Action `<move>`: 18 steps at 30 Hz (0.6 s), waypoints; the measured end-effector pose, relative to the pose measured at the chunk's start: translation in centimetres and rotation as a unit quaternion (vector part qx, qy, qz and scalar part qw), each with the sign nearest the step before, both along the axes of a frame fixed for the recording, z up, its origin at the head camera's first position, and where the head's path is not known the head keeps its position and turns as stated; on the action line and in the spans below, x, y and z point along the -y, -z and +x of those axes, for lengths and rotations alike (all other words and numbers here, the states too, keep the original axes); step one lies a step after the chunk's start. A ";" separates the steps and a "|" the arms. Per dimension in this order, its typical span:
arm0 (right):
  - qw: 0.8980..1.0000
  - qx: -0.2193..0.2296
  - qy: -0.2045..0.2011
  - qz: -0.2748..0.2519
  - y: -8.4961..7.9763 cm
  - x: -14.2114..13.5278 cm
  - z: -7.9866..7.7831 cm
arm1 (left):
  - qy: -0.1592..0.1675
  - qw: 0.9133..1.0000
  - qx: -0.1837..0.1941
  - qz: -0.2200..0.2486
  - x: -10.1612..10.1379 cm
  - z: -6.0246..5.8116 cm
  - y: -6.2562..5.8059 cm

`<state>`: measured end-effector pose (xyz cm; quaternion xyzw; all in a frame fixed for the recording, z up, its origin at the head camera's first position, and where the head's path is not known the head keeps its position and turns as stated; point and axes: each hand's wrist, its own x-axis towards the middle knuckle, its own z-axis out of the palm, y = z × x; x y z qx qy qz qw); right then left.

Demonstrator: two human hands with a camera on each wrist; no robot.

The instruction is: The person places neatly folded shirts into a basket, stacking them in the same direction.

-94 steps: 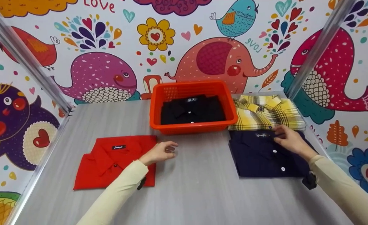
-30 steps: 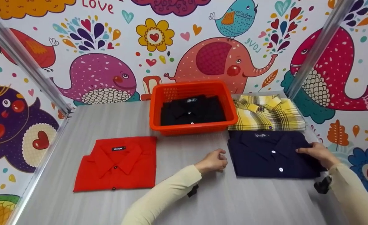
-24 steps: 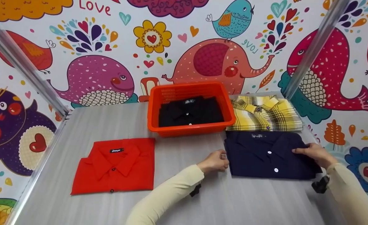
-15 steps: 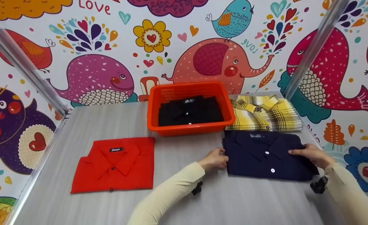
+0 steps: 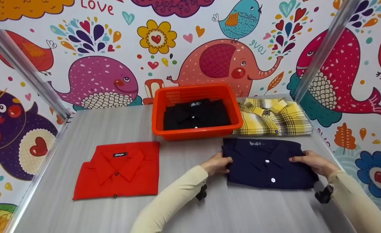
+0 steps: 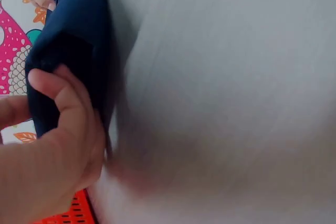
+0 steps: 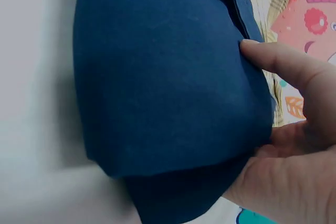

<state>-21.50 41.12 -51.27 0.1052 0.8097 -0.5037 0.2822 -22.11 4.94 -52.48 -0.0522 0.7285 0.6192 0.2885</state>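
Observation:
A folded navy blue shirt [image 5: 261, 168] with white buttons lies between my two hands, at the right of the head view. My left hand [image 5: 216, 164] grips its left edge, thumb on top and the other fingers at the side and beneath. At the opposite edge my right hand [image 5: 316, 163] holds the shirt, its thumb on top and its fingers under the fold. In the right wrist view the shirt's side [image 7: 168, 87] bulges and a lower layer droops. The left wrist view shows the shirt's folded end [image 6: 73, 30] against the left fingers.
An orange basket [image 5: 196, 133] with a folded black shirt [image 5: 206, 118] inside stands at the back. Right of it lies a folded yellow plaid shirt [image 5: 274, 118]. A folded red shirt [image 5: 119, 174] rests on the grey table [image 5: 190, 213] at left. A patterned wall rises behind.
My left hand came from the red shirt to the navy shirt's left edge, my right hand to its right edge. The navy shirt has shifted left and toward me, away from the plaid shirt.

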 end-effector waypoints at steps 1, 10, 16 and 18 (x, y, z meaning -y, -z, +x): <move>1.000 -0.004 0.001 0.002 0.0 0.2 0.0 | -0.003 1.000 0.003 0.001 0.1 0.0 0.0; 0.999 -0.048 -0.015 0.003 0.1 2.1 0.3 | 0.007 1.000 -0.013 -0.016 1.0 -0.1 -0.1; 0.998 -0.060 -0.028 -0.004 0.1 3.0 0.5 | -0.002 1.000 -0.014 -0.004 2.1 0.1 0.2; 0.997 -0.066 -0.034 -0.009 0.0 3.4 0.6 | -0.021 1.000 -0.010 0.002 2.4 0.2 0.4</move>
